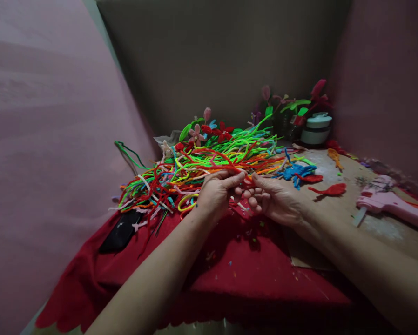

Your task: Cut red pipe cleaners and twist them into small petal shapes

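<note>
A red pipe cleaner runs between my two hands, its free length slanting up and left over the pile. My left hand pinches it between thumb and fingertips. Close beside it, my right hand is closed on the same pipe cleaner, thumb on top and the other fingers curled under. The exact grip points are partly hidden by the fingers. Just behind both hands lies a tangled heap of pipe cleaners, green, orange, yellow, red and white. To the right of my right hand are a blue pipe-cleaner piece and red petal shapes.
A pink glue gun lies on cardboard at right. Behind stand a pale lidded container and pipe-cleaner flowers. A black phone-like slab rests at left on the red tablecloth, which carries small scraps. Walls surround the table.
</note>
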`<state>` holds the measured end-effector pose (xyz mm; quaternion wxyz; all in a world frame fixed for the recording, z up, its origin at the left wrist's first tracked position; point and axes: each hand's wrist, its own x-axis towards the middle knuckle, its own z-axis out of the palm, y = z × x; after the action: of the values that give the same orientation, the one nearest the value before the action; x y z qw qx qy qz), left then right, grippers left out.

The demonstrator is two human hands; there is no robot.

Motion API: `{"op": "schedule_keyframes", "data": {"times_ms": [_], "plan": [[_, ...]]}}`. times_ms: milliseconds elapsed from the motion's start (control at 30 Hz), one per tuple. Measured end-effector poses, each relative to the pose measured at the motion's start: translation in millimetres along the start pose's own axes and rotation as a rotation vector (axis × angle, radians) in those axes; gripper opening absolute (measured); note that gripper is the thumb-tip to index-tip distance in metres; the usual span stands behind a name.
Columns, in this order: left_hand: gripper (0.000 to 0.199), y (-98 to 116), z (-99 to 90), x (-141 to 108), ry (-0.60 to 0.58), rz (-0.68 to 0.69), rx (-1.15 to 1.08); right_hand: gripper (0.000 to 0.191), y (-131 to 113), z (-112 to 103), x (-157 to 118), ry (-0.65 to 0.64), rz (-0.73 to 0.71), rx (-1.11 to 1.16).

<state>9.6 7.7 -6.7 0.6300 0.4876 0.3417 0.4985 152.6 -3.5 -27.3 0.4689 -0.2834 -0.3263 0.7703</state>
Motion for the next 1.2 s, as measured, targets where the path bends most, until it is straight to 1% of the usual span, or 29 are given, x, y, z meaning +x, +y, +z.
{"op": "schedule_keyframes", "data": {"times_ms": [100, 167, 233, 367, 467, 600, 667, 733, 867, 933, 1033, 1100, 1200], "plan": [[0.019, 1, -0.8, 1, 0.039, 0.034, -0.009, 0.031, -2, 0, -1, -0.061, 0.018, -0.073], [0.017, 1, -0.9, 1, 0.027, 0.048, -0.015, 0.032, -1, 1, -1, -0.111, 0.005, -0.078], [0.015, 0, -0.6, 1, 0.008, 0.046, -0.014, 0.029, 0, 2, -1, -0.129, -0.023, -0.064], [0.017, -3, 1.1, -1, -0.015, 0.052, -0.015, 0.026, 1, 3, 0, -0.095, -0.034, -0.049], [0.019, -4, 3.7, -2, -0.015, 0.100, 0.017, 0.024, 2, 3, 0, -0.059, -0.037, -0.057], [0.022, -4, 7.5, -3, 0.070, 0.177, 0.060, 0.024, 5, 3, -1, -0.027, -0.110, -0.116], [0.025, -4, 8.3, -3, 0.112, 0.196, 0.078, 0.026, 6, 4, -2, -0.004, -0.158, -0.182], [0.027, -4, 8.6, -3, 0.131, 0.193, 0.086, 0.027, 5, 6, -4, 0.021, -0.218, -0.306], [0.028, -5, 9.2, -3, 0.139, 0.137, 0.052, 0.027, 1, 10, -8, 0.091, -0.440, -0.648], [0.028, -6, 9.4, -3, 0.124, 0.138, 0.073, 0.025, 0, 12, -9, 0.093, -0.491, -0.741], [0.028, -6, 8.9, -5, 0.113, 0.162, 0.177, 0.025, 1, 14, -8, 0.122, -0.439, -0.741], [0.029, -3, 8.4, -6, 0.149, 0.186, 0.236, 0.026, 2, 15, -6, 0.144, -0.370, -0.676], [0.028, 4, 8.0, -6, 0.228, 0.252, 0.319, 0.027, 3, 15, -5, 0.109, -0.290, -0.601]]}}
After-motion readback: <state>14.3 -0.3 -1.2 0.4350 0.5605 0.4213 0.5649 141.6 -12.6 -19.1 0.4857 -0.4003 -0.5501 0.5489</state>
